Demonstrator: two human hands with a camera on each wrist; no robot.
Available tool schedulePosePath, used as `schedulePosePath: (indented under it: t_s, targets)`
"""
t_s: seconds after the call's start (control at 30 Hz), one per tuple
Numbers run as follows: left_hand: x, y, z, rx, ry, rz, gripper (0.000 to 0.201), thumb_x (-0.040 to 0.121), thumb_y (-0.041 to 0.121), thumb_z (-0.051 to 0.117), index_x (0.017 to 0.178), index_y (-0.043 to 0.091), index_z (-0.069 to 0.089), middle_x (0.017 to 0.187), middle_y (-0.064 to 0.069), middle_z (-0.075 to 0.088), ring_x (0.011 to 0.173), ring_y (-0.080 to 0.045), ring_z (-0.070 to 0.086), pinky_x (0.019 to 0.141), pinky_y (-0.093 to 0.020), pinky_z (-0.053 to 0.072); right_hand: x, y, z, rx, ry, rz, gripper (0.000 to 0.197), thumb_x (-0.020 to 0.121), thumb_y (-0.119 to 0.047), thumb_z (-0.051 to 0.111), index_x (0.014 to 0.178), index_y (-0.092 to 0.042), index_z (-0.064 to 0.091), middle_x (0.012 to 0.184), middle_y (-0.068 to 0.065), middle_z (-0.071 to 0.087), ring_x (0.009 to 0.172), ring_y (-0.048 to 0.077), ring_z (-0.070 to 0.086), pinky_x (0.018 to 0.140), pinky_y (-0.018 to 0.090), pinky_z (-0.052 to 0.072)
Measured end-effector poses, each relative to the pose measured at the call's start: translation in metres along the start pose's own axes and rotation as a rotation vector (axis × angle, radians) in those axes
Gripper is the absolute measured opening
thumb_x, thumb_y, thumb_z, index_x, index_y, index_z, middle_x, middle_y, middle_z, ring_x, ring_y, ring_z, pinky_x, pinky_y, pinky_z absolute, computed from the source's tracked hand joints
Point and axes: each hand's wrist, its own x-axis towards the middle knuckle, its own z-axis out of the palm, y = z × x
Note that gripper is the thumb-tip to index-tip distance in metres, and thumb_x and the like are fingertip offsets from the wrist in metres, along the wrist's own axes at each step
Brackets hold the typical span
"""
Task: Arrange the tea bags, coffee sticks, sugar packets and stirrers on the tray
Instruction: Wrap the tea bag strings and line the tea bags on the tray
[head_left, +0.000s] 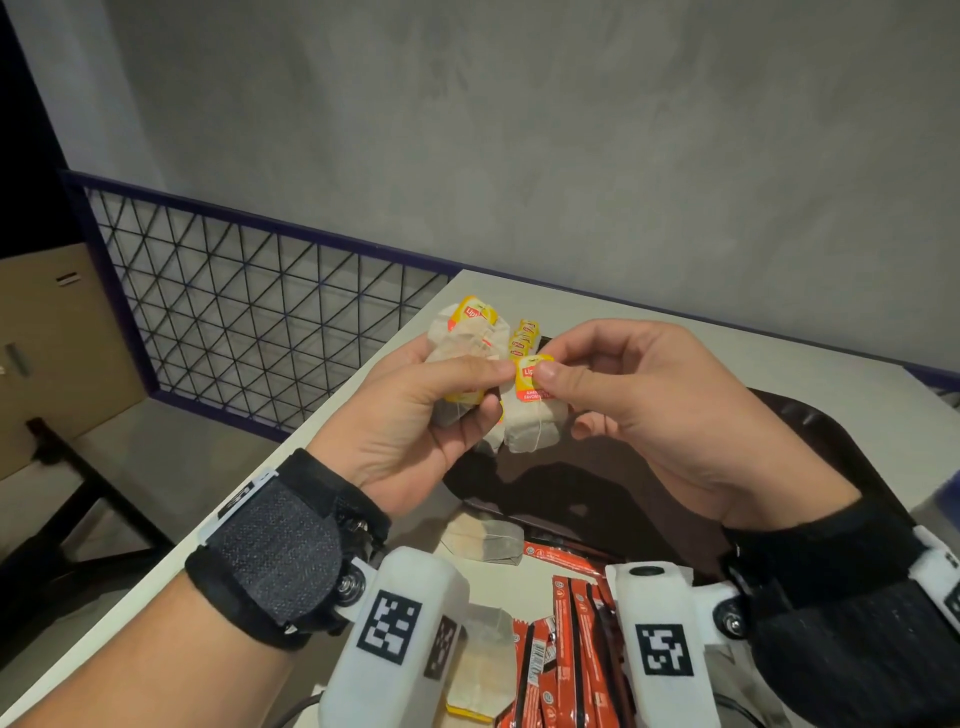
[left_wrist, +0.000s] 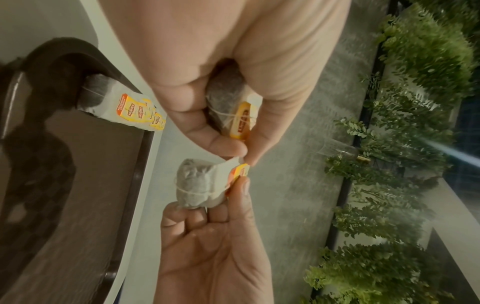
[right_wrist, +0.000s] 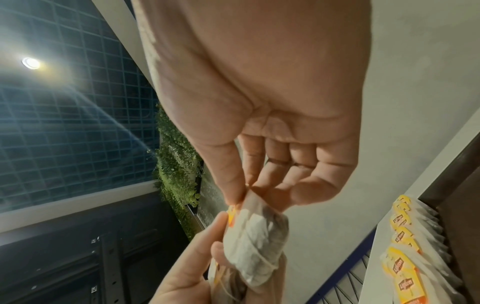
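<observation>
A café-like or office break corner: pale table (head_left: 675, 338) against a grey plaster wall (head_left: 519, 130), wire-mesh railing (head_left: 249, 312) to the left, wall of greenery (left_wrist: 402, 185), cardboard box (head_left: 52, 338) far left.

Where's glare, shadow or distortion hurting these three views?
Head view: dim, hands cast dark shadows on the tray, railing bowed by the wide lens. Left wrist view: light streak at right, plants smeared. Right wrist view: ceiling lamp flares with rays; the pinched tea bag stays readable.

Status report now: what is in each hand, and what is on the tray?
Left hand grips tea bag bundle. Right hand pinches one tea bag by its tag. Row of tea bags on tray. Nothing blocking.
</observation>
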Motion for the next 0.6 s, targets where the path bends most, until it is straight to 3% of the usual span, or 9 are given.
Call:
schedulePosePath:
  t_s: [0.23, 0.33, 0.47, 0.6]
  targets:
    - [-0.0004, -0.0008, 0.0006, -0.029, 0.020, -0.010, 0.039, 0.069, -0.001, 0.072, 0.107, 0.005, 0.063, 0.100, -0.014, 0.074, 0.076, -0.018, 0.072, 0.053, -0.016, 0.053, 0.0010, 0.0004, -0.0013, -0.062, -0.017, -0.007, 0.010, 0.082, -0.016, 0.081, 0.089, -0.010, 0.078, 0.091, 0.019, 0.076, 0.074, 0.019, 0.063, 0.061, 0.029, 0.046]
    - [-0.0009, -0.0007, 0.0015, -0.034, 0.023, -0.015, 0.039, 0.070, -0.001, 0.072, 0.107, 0.005, 0.063, 0.096, -0.012, 0.075, 0.073, -0.016, 0.072, 0.052, -0.016, 0.053, 0.0009, 0.0001, -0.0008, -0.083, -0.014, -0.017, 0.011, 0.079, -0.020, 0.082, 0.085, -0.011, 0.078, 0.090, 0.021, 0.074, 0.072, 0.019, 0.061, 0.059, 0.028, 0.044]
    - [-0.0020, 0.0001, 0.0023, -0.037, 0.023, -0.007, 0.033, 0.068, -0.001, 0.071, 0.099, 0.008, 0.065, 0.087, -0.007, 0.075, 0.071, -0.014, 0.072, 0.054, -0.016, 0.054, 0.0008, -0.0002, -0.0018, -0.085, -0.010, -0.009, 0.010, 0.081, -0.020, 0.081, 0.083, -0.011, 0.076, 0.081, 0.012, 0.074, 0.066, 0.013, 0.060, 0.059, 0.028, 0.044]
    - [-0.0021, -0.0004, 0.0032, -0.010, 0.013, -0.005, 0.033, 0.066, -0.005, 0.070, 0.096, 0.008, 0.064, 0.080, -0.004, 0.074, 0.068, -0.011, 0.071, 0.054, -0.016, 0.054, 0.0007, -0.0005, -0.0018, -0.088, -0.003, -0.005, 0.010, 0.082, -0.019, 0.080, 0.084, -0.010, 0.076, 0.081, 0.012, 0.074, 0.064, 0.012, 0.059, 0.059, 0.027, 0.043]
